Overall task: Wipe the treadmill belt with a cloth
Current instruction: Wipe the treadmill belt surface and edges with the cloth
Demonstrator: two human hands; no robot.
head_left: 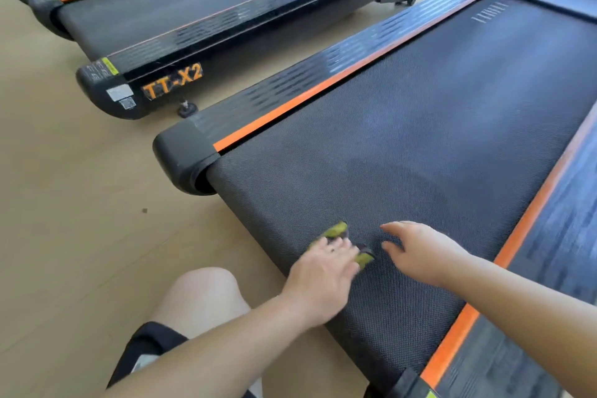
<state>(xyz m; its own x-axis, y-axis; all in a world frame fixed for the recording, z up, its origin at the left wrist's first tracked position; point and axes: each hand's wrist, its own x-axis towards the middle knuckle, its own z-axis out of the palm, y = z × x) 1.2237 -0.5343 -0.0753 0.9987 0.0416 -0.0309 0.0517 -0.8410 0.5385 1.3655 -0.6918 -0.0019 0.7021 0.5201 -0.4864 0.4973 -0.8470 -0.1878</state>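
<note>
The dark textured treadmill belt (420,139) fills the middle and right of the head view. A small yellow-green and dark cloth (337,231) lies on the belt near its rear edge. My left hand (323,271) presses flat on the cloth with straight fingers, covering most of it. Just to the right, my right hand (416,252) hovers over or rests on the bare belt, fingers spread and loosely extended, holding nothing.
Orange strips and black side rails (290,97) border the belt. A second treadmill marked TT-X2 (172,82) stands parallel at the left, with a third behind it. Beige floor (80,203) lies between them. My bare knee (200,297) is at the bottom.
</note>
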